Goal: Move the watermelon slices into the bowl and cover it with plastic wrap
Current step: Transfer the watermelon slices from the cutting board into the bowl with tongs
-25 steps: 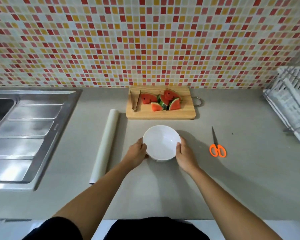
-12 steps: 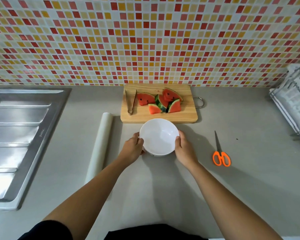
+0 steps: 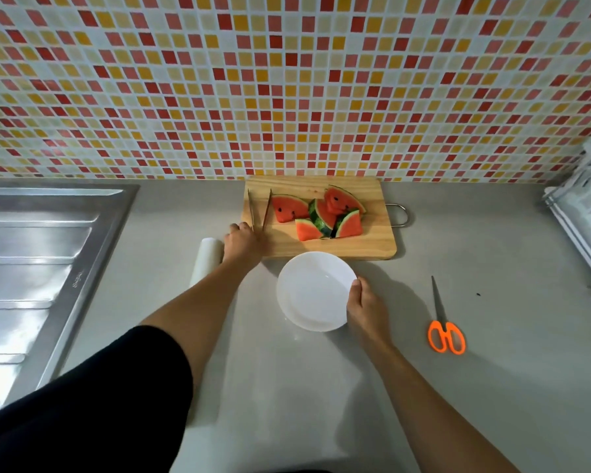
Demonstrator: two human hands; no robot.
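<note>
While the right hand (image 3: pixel 365 305) pinches its right rim, the white bowl (image 3: pixel 307 295) sits on the grey counter (image 3: pixel 492 370), just in front of the board (image 3: pixel 372 240). Left hand (image 3: pixel 241 242) rests over the near end of the tongs (image 3: pixel 266 208), grip unclear. Red, green-rinded watermelon slices (image 3: pixel 318 216) lie piled mid-board, some with black seeds.

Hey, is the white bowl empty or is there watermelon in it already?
Empty: the bowl shows only its bare white inside, and the watermelon slices lie on the cutting board behind it.
</note>
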